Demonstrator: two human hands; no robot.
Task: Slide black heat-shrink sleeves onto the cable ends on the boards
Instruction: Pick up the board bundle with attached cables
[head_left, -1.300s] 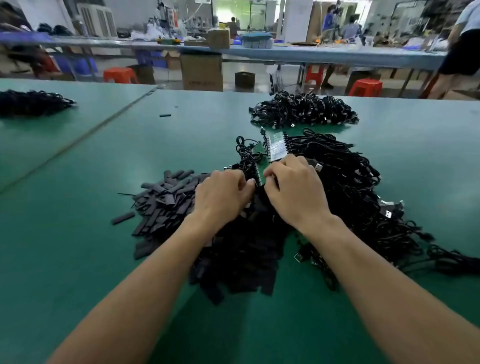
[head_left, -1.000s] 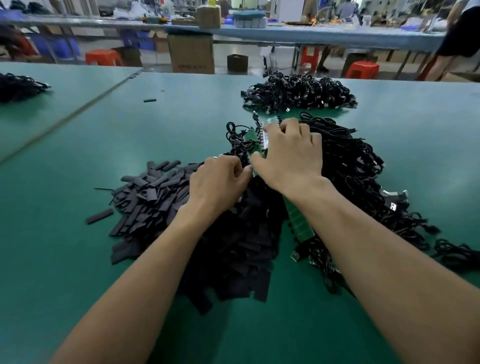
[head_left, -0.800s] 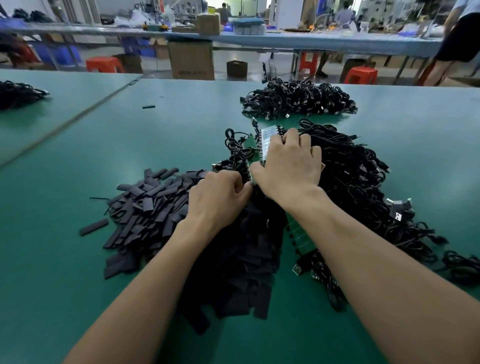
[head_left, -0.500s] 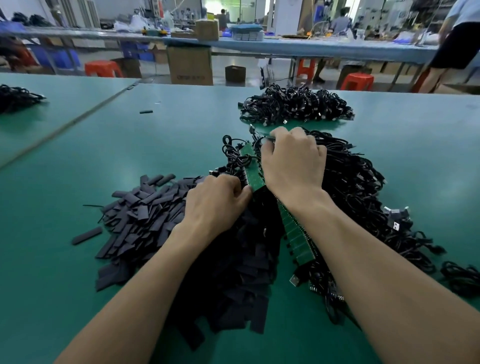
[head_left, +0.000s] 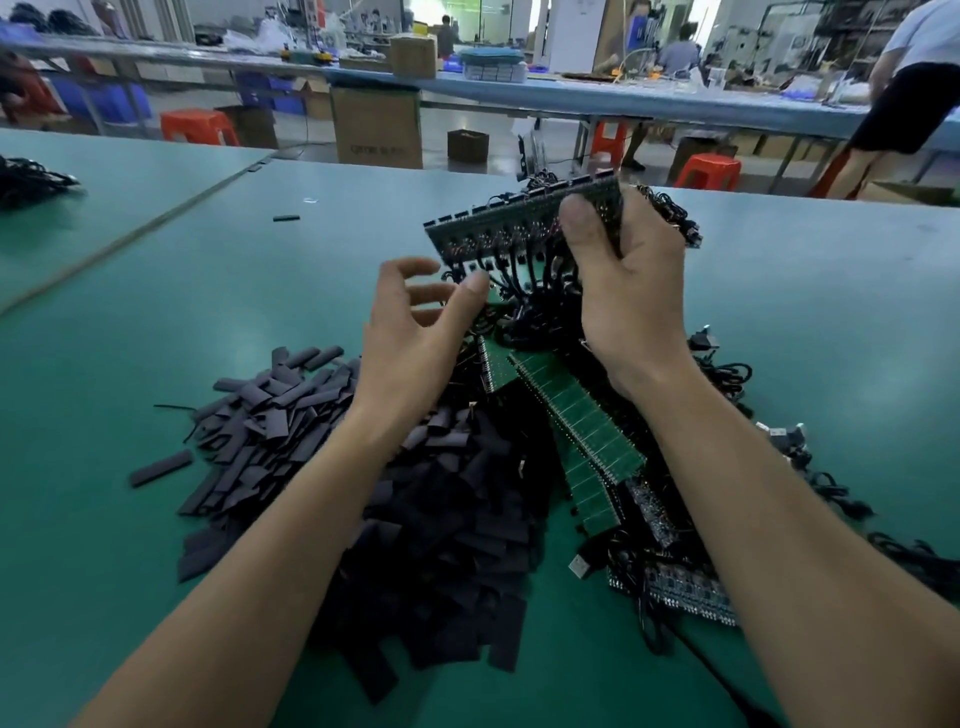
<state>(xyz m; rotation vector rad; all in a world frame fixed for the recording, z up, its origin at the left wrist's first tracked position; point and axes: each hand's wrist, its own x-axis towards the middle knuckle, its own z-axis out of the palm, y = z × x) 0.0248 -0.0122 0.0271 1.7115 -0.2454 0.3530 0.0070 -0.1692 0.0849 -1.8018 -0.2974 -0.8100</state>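
Green table (head_left: 208, 291) beneath, gripped the board strip (head_left: 509, 223) in the right hand (head_left: 628, 291), held high, probably so its cables (head_left: 519, 278) hung untangled; spread the left hand (head_left: 415, 332) empty just below.

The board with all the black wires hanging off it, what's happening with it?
A person's right hand grips a long board and holds it up over the green table, with black cables dangling from its lower edge. The left hand is open, fingers spread, beside those cables and holding nothing. A pile of black sleeves lies on the table below, next to more boards. Neither hand has a sleeve.
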